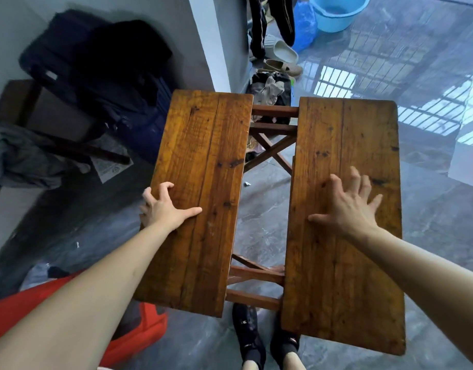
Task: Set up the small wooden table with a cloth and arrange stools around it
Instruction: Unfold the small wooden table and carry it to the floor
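Your forearms reach down and forward from the bottom corners, one to each half of the table. Your left hand grasps the left leaf at its outer edge: fingers curled over the rim, thumb lying flat across the top. Your right hand is released, fingers spread and straight, palm down on the right leaf, nothing held.

Both leaves are brown planks, set side by side with a wide gap between them. Through the gap you can see the crossed frame and its rails below. Your feet in dark shoes stand on the floor at the near end of the table, under the gap.

Left of the table, dark clothes are heaped against the wall, with grey cloth lower down. An orange-red thing sits by your left arm; what it is you cannot tell. Farther off, sandals lie near a blue basin on the shiny grey floor.
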### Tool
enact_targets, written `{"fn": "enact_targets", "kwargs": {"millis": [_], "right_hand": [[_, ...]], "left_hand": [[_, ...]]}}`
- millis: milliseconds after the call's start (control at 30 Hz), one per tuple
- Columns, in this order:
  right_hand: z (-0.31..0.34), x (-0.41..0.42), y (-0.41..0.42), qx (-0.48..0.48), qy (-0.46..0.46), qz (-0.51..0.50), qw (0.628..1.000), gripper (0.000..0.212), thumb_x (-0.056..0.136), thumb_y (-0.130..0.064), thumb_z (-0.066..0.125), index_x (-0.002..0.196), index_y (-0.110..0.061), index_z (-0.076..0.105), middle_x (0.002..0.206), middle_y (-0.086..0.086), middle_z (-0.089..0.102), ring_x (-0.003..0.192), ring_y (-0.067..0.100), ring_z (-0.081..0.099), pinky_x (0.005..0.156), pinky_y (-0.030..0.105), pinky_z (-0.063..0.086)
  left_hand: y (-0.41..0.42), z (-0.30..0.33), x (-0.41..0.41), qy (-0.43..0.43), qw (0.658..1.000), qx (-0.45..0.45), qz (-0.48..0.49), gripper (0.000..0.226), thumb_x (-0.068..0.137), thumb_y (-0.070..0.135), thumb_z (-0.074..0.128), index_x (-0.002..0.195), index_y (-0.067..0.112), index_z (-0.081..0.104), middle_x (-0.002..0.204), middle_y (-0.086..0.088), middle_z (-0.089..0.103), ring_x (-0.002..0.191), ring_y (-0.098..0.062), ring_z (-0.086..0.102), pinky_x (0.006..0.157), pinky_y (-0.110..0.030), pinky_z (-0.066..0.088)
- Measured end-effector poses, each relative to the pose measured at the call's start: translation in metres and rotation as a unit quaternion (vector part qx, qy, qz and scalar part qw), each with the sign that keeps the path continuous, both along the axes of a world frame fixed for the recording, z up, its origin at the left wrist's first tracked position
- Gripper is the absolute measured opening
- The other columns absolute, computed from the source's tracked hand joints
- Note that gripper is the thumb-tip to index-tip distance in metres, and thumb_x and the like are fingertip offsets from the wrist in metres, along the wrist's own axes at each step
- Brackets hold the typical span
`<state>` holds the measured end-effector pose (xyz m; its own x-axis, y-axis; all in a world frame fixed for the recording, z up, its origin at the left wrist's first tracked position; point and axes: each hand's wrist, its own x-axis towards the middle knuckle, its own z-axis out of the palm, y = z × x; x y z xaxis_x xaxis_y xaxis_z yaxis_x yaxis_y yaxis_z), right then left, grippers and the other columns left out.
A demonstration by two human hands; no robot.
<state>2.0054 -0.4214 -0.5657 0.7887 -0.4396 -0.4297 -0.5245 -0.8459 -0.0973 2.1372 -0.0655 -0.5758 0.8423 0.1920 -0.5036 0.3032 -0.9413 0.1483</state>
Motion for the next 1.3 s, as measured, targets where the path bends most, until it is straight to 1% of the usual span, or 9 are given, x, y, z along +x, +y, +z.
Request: {"fn": "enact_targets", "kwargs": {"millis": [133,367,533,700,833,967,1100,1200,1300], "right_hand": [[-0.005,-0.006,-0.030,0.028,0.042,-0.110,0.993,0.137,0.046,-0.081,0.073,0.148,-0.035,-0.007,0.158,0.008,-0.023,0.145,0.045,-0.010,0.107,0.073,0.010],[-0.012,-0.024,-0.058,0.071,-0.045,-0.175,0.981,0.120,0.052,-0.076,0.073,0.144,-0.038,0.007,0.157,0.012,0.005,0.143,0.044,0.010,0.106,0.072,0.021],[-0.015,-0.034,-0.068,0.098,-0.055,-0.228,0.967,0.122,0.046,-0.078,0.068,0.145,-0.038,0.011,0.155,0.012,0.009,0.138,0.049,0.020,0.103,0.069,0.031],[-0.018,-0.037,-0.083,0.103,-0.037,-0.228,0.968,0.115,0.052,-0.078,0.070,0.142,-0.044,0.009,0.140,0.027,0.032,0.129,0.050,0.032,0.098,0.062,0.038],[-0.024,-0.040,-0.091,0.120,-0.025,-0.235,0.964,0.112,0.053,-0.073,0.076,0.140,-0.043,0.011,0.134,0.028,0.033,0.124,0.052,0.034,0.098,0.060,0.039],[-0.042,-0.056,-0.075,0.126,-0.011,-0.274,0.953,0.102,0.066,-0.053,0.083,0.141,-0.031,0.018,0.136,0.031,0.029,0.128,0.053,0.030,0.100,0.061,0.037],[-0.051,-0.075,-0.077,-0.019,0.036,-0.151,0.988,0.108,0.077,-0.066,0.065,0.154,-0.020,0.004,0.158,0.025,-0.006,0.146,0.041,-0.005,0.116,0.058,0.013],[-0.056,-0.085,-0.073,0.006,0.038,-0.005,0.999,0.103,0.081,-0.062,0.062,0.155,-0.026,0.001,0.161,0.016,-0.009,0.148,0.035,-0.003,0.118,0.054,0.017],[-0.062,-0.087,-0.054,0.055,0.062,0.027,0.996,0.101,0.082,-0.054,0.068,0.155,-0.027,0.004,0.161,0.014,-0.005,0.149,0.033,0.004,0.118,0.048,0.021]], "left_hand": [[0.005,-0.002,-0.003,-0.014,1.000,-0.008,0.012,0.103,0.060,0.066,0.080,0.138,0.039,0.018,0.154,-0.005,0.007,0.136,-0.042,0.022,0.106,-0.059,0.035],[0.007,-0.005,0.006,0.017,0.998,-0.027,0.060,0.124,0.053,0.067,0.083,0.143,0.039,0.003,0.153,-0.017,0.015,0.138,-0.041,0.023,0.110,-0.059,0.027],[0.008,-0.004,0.007,0.004,0.998,-0.032,0.044,0.128,0.054,0.068,0.082,0.146,0.036,-0.002,0.149,-0.018,0.019,0.135,-0.041,0.025,0.109,-0.057,0.029],[0.000,-0.008,0.005,-0.009,0.999,-0.026,0.033,0.129,0.052,0.073,0.079,0.144,0.039,-0.004,0.149,-0.019,0.018,0.135,-0.043,0.025,0.109,-0.060,0.029],[-0.021,-0.008,-0.006,-0.006,0.999,-0.039,-0.023,0.127,0.056,0.070,0.079,0.150,0.036,0.000,0.149,-0.019,0.025,0.136,-0.040,0.030,0.108,-0.056,0.032],[-0.069,-0.026,-0.025,-0.025,0.995,-0.082,-0.059,0.119,0.065,0.066,0.076,0.155,0.023,0.011,0.151,-0.019,0.032,0.139,-0.037,0.030,0.112,-0.050,0.030],[-0.083,-0.030,-0.030,-0.134,0.975,0.034,-0.172,0.097,0.085,0.064,0.054,0.156,0.020,0.006,0.163,-0.011,-0.002,0.150,-0.030,-0.001,0.119,-0.048,0.007],[-0.082,-0.033,-0.044,-0.019,0.931,0.034,-0.362,0.095,0.085,0.060,0.059,0.154,0.038,-0.003,0.163,0.004,-0.015,0.150,-0.028,-0.008,0.120,-0.053,0.005],[-0.090,-0.048,-0.068,0.116,0.903,0.043,-0.412,0.094,0.083,0.056,0.065,0.153,0.044,0.002,0.163,0.007,-0.011,0.150,-0.028,0.001,0.119,-0.053,0.013]]}}
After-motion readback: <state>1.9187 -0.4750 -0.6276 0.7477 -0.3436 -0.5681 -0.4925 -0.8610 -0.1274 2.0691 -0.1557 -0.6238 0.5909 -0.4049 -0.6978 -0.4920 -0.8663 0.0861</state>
